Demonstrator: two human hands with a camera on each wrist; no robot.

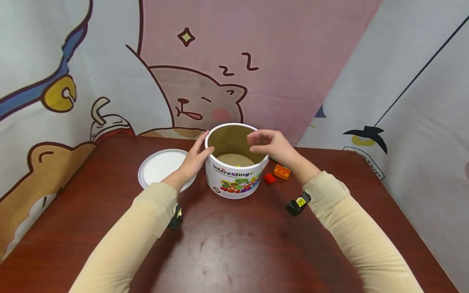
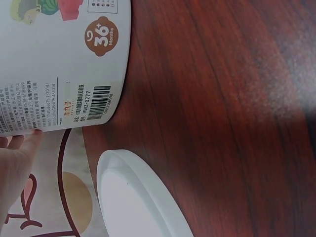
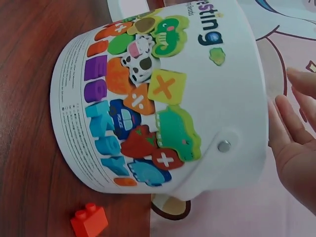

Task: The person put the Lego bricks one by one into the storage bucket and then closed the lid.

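While the bucket [image 1: 234,181] stands upright on the tabletop [image 1: 234,244], the left hand [image 1: 192,162] rests nearly straight fingers against its side, presumably to steady it; the right hand [image 1: 277,147] hovers, empty fingers parted. Lid [image 1: 161,165] beside, likely freeing the mouth.

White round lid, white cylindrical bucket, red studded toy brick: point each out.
White round lid [image 1: 158,166]: head view, on its flat face.
White cylindrical bucket [image 1: 236,181]: head view, on its printed wall.
Red studded toy brick [image 3: 90,223]: right wrist view, on its body below the studs.
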